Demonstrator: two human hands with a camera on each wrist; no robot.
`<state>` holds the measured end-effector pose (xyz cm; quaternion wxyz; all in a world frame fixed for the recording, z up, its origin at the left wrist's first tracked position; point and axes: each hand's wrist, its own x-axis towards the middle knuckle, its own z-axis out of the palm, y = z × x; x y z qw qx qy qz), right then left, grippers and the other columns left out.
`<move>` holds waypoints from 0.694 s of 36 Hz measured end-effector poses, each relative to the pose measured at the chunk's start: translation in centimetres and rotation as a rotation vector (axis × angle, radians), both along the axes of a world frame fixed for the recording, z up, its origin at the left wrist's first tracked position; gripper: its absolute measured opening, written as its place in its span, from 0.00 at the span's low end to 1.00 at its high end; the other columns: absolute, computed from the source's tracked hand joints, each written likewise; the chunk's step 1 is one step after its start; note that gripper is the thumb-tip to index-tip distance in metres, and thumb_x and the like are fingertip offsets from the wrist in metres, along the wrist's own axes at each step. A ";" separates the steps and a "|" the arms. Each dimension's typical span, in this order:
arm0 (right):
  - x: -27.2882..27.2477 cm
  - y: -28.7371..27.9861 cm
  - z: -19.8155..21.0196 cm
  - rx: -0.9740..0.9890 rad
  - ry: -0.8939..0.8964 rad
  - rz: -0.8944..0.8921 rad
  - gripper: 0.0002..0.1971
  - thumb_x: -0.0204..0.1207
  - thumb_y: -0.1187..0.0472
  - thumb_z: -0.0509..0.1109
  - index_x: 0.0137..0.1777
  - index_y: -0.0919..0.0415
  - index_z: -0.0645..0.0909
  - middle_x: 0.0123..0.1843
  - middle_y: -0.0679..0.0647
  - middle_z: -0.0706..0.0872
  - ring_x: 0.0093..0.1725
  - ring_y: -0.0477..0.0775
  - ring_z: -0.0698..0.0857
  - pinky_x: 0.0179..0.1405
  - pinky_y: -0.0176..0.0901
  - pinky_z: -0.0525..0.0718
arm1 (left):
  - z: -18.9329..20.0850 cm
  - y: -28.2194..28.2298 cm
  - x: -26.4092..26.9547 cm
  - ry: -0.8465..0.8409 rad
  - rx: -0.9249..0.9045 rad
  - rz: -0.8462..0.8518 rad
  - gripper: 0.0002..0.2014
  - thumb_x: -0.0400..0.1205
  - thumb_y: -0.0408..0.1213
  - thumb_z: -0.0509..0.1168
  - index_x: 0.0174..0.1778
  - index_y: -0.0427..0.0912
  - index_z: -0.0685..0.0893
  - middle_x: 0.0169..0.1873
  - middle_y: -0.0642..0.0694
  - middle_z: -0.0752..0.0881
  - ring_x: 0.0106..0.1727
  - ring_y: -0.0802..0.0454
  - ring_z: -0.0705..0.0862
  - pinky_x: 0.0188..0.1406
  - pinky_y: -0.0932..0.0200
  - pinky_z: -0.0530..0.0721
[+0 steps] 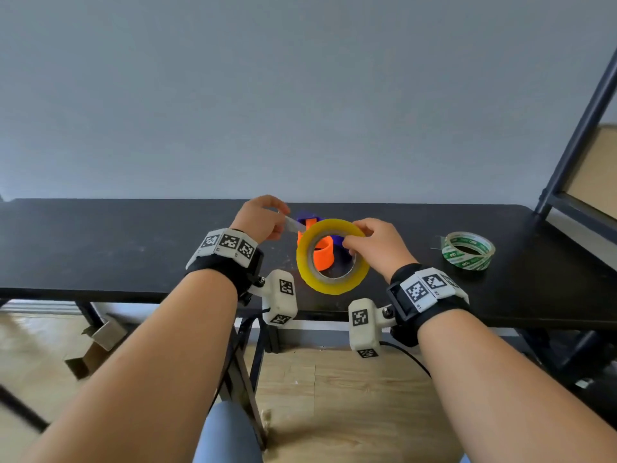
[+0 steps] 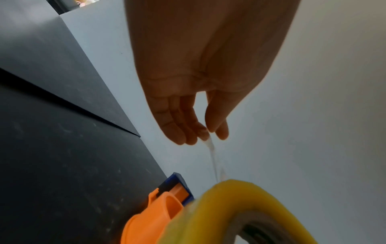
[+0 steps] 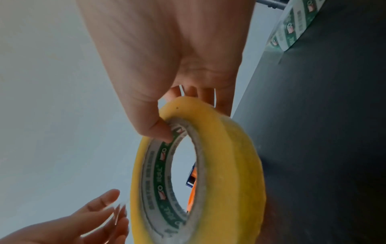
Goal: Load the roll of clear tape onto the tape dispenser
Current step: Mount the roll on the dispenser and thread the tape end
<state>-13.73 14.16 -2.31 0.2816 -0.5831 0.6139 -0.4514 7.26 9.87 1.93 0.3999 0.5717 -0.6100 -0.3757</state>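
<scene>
both forearms reach up from the bottom of the head view, wrists w/ tagged bands, hands meeting at frame centre above the black table. right hand holds the tape roll up off the table at centre frame: thumb hooked inside the core, other fingers wrapped over the outer yellowish rim at the roll's upper right. roll is tilted, its hole facing the head cam. left hand sits just upper left of the roll, thumb & fingertips pinching the free tape end; a short clear strip runs from that pinch to the roll's top edge. in the left wrist view the remaining fingers lie nearly straight next to the pinch. tape dispenser, orange & blue, lies on the table behind the roll, partly seen through the hole; can't tell if roll touches it. 2nd roll w/ green print lies flat at centre right, well apart. dark shelf frame at right edge.
</scene>
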 end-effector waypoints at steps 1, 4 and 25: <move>0.1 -0.4 0.0 0.000 -0.004 -0.010 0.17 0.70 0.62 0.75 0.60 0.57 0.83 0.49 0.53 0.89 0.47 0.54 0.88 0.48 0.47 0.83 | 0.0 -0.2 0.1 -0.015 0.008 -0.006 0.10 0.81 0.26 0.62 0.42 0.43 0.85 0.41 0.38 0.83 0.35 0.50 0.81 0.56 0.48 0.87; 0.5 -1.3 -0.1 0.010 0.004 -0.040 0.20 0.69 0.59 0.75 0.61 0.54 0.78 0.54 0.52 0.86 0.49 0.55 0.88 0.52 0.51 0.86 | -0.5 -1.0 0.5 -0.152 -0.034 0.003 0.16 0.79 0.21 0.57 0.53 0.41 0.86 0.44 0.40 0.84 0.37 0.51 0.80 0.44 0.57 0.84; 2.9 -7.4 -1.3 -0.061 0.253 -0.151 0.14 0.73 0.56 0.70 0.30 0.64 0.82 0.27 0.58 0.81 0.30 0.57 0.78 0.31 0.48 0.74 | -3.7 -7.4 1.2 -0.473 -0.114 0.138 0.11 0.83 0.41 0.62 0.52 0.44 0.88 0.49 0.43 0.89 0.48 0.45 0.85 0.46 0.54 0.81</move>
